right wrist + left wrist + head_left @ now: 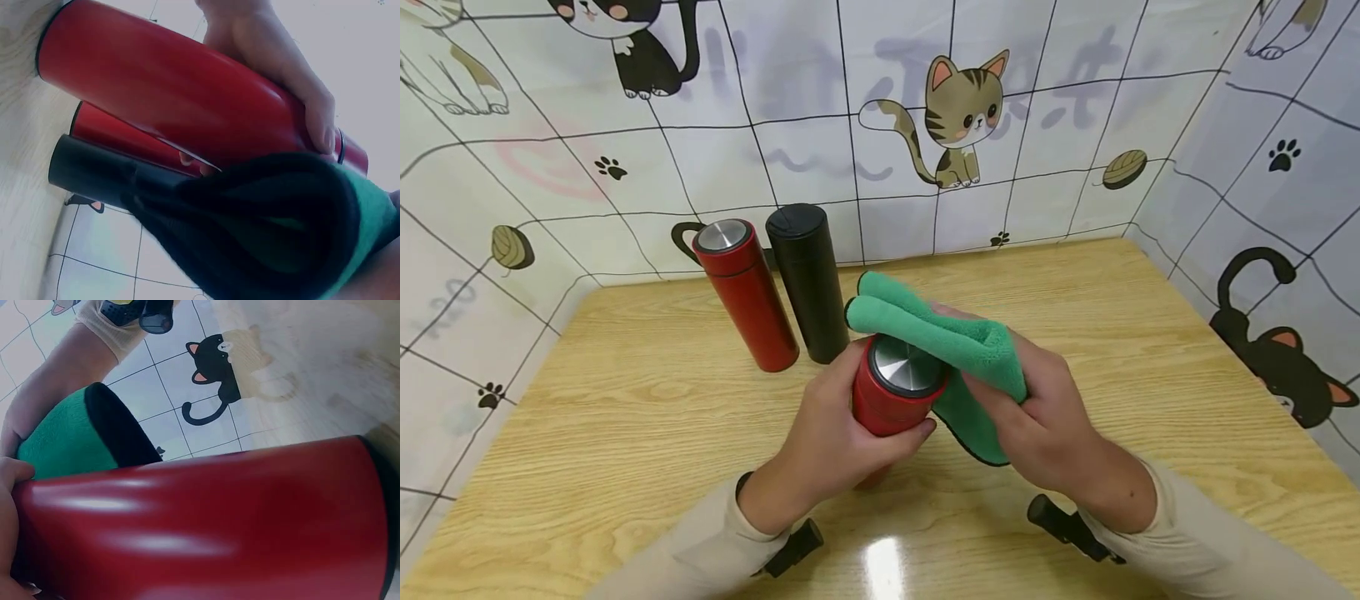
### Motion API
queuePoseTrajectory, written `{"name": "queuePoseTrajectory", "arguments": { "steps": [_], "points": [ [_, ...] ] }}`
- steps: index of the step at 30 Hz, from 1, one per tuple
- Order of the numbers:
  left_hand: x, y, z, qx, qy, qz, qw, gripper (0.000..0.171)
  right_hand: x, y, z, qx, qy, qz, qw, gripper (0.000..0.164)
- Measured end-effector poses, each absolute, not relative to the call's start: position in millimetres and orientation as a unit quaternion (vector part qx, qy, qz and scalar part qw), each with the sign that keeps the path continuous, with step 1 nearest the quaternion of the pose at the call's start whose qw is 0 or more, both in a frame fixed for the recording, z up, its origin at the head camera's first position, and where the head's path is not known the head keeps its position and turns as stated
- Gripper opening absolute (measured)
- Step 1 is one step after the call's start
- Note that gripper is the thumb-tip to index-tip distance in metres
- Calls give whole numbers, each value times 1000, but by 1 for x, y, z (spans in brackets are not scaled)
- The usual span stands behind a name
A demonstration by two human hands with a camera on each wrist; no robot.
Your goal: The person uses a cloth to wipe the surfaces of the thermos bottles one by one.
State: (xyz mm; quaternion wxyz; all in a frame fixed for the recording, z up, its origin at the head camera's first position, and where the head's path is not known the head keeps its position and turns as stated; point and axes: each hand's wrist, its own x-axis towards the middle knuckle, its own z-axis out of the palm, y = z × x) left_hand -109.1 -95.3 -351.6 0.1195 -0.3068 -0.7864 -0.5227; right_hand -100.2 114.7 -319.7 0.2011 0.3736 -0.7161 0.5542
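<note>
A red thermos flask (891, 410) with a silver disc on its lid stands slightly tilted near the middle of the table. Round its upper body the left hand (842, 429) is wrapped, thumb across the front. The right hand (1048, 417) grips a folded green cloth (936, 333) with a black edge, thumb on the near side. The cloth overlaps the lid's far right rim in the head view. In the right wrist view the flask (169, 81) shows its full side, with the left hand (275, 56) near its top and the cloth (369, 206) beside it.
Behind stand a second red flask (748, 304) and a black flask (812, 292), close together on the wooden table (662, 433). A cat-patterned sheet (805, 158) covers the walls at the back and sides. Both wrists wear dark camera mounts (1067, 529).
</note>
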Motion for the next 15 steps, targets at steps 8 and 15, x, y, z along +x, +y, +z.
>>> {"name": "queuePoseTrajectory", "arguments": {
  "steps": [8,15],
  "points": [
    [-108,-94,-350,-317,-793,-508,117,73,-104,106,-319,485,-684,455,299,37],
    [-103,-92,-351,-343,-800,-476,120,81,-103,102,-316,531,-670,356,377,40]
  ]
}}
